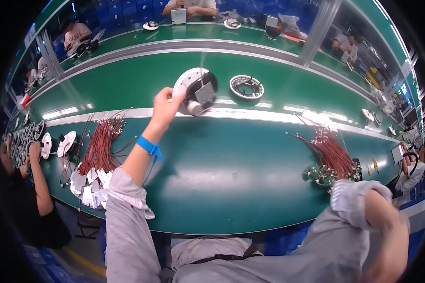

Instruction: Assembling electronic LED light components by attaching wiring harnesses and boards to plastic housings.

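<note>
My left hand (166, 108), with a blue wrist strap (149, 146) on its wrist, reaches over the far edge of the workbench. Its fingers are closed on the rim of a round white housing (188, 81), which is tilted. Black parts, a grey square block and a small cylinder show on the housing's inner side. Low at the right, beside my body and off the bench, is my right hand (385, 264); motion smears it and its fingers cannot be made out. Beyond the bench edge, right of the held housing, lies a white ring-shaped housing (247, 87) with black parts inside.
Bundles of red wires with white pieces (95, 181) lie at the left of the workbench (212, 188). Red wires with green circuit boards (327, 173) lie at the right. Behind runs a green conveyor belt (127, 75). A co-worker's hand (34, 150) holds a white disc at far left.
</note>
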`<state>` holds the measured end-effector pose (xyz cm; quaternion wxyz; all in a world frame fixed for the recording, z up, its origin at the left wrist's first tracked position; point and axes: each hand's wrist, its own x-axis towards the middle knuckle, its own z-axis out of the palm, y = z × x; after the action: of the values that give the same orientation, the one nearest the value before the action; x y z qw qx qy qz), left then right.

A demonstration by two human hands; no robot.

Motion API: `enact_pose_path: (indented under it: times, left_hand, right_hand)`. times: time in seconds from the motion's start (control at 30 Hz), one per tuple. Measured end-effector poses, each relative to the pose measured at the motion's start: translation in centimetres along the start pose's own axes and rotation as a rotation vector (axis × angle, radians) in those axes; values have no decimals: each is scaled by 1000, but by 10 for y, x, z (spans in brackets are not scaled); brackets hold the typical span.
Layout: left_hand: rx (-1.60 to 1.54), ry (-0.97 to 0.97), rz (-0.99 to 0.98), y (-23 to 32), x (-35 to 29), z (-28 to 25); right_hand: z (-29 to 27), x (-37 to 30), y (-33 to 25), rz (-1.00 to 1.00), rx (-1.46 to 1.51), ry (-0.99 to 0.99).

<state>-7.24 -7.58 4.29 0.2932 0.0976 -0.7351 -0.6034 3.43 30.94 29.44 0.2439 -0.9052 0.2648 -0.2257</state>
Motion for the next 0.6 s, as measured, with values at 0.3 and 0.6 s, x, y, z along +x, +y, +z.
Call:
enact_pose_path:
  times: [0.3,0.6]
  left_hand:
    - [-500,-435,-412,54,-110,58]
    - [-403,-596,-573,33,-127,47]
  right_hand:
    - [100,-124,201,1183,-452,864]
    - [94,-92,238,1142,-288,826]
